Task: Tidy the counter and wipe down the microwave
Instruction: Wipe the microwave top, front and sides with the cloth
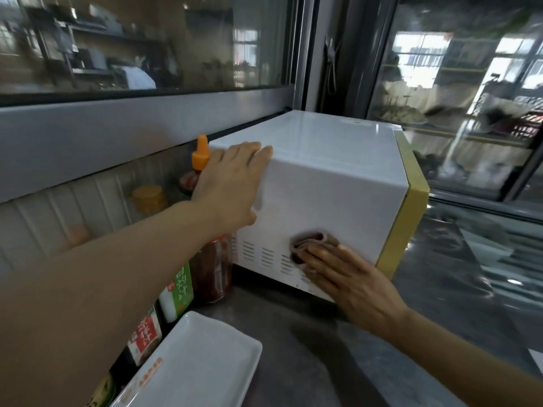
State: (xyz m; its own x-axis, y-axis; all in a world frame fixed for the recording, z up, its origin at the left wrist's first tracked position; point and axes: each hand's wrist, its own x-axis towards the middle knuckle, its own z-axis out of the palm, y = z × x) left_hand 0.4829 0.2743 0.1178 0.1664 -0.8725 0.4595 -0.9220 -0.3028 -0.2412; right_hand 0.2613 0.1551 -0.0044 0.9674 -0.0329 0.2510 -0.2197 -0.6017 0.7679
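So the person is wiping down the side of the microwave (332, 183) right now. It's a white box with a yellowish front, sitting on the grey counter (293, 342) pushed up near the window ledge, with its long axis running from the back-left corner out toward the front on the right.

The right hand (349, 277) is pressing a folded brownish cloth (311, 245) flat against the lower part of the white side panel, right by the vent slots. Fingers are lying mostly straight over the cloth, so it's pushing it rather than clenching it, though the thumb is hidden, so I can't be 100% sure there's no pinch underneath.

The left hand (235, 180) is laid over the back top corner of the microwave with straight fingers, holding nothing, and looks to be bracing the box so it isn't sliding.

What matters for the next swipe, I'd guess: most of the unwiped panel is lying above and to the left of the cloth, toward the bracing hand, while the yellow front is just to the right. The right hand is the nearer 1 for all of that.

Tidying side is looking unfinished: sauce bottles (211, 268) are crowding behind the left arm, and a white rectangular tray (194, 362) is sitting near the counter edge.
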